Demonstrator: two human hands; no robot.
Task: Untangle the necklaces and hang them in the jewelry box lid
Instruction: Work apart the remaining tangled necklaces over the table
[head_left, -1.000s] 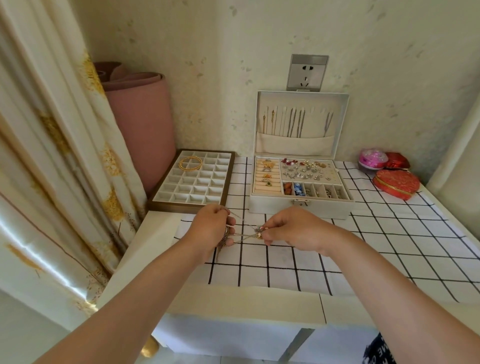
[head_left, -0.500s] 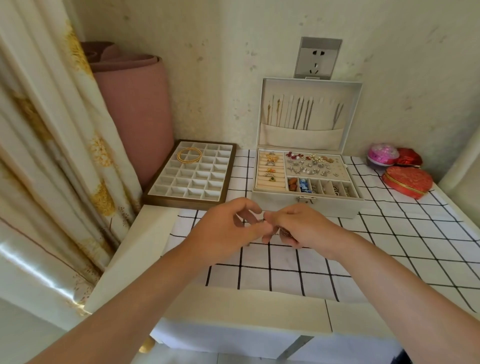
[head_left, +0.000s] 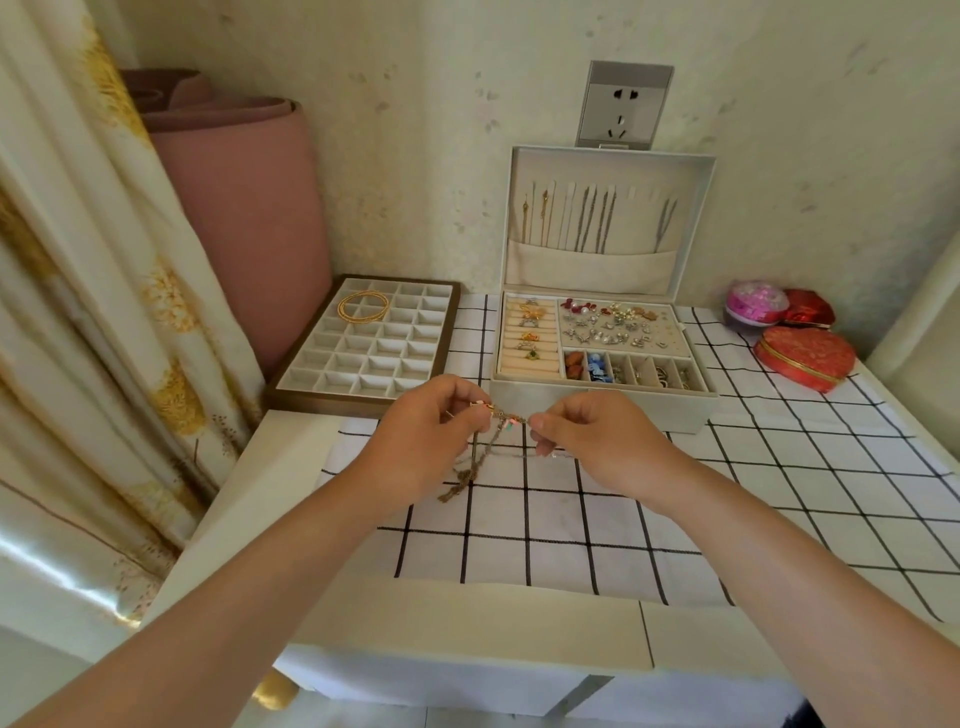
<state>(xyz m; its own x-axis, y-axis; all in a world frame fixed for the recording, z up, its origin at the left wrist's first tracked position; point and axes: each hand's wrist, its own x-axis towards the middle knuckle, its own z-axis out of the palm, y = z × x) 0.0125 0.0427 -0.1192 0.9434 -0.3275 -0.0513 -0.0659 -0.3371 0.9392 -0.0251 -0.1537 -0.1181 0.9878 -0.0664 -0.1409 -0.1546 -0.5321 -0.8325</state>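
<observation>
Untangling: underway; left hand (head_left: 431, 434) and right hand (head_left: 589, 439) each pinch the knotted necklaces (head_left: 500, 422) over the checked cloth (head_left: 571, 525)
Hung: several chains (head_left: 592, 218) already in the jewelry box lid (head_left: 608, 155)
Left: freeing and hanging this bunch

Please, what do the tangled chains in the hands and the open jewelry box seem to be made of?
Tangled chains: probably metal, dull gold-brown, fine links that hang limp; small coloured beads, material unclear.
Jewelry box: pale matte covering outside, perhaps faux leather or fabric; beige lining inside looks soft, velvet-like.
</observation>
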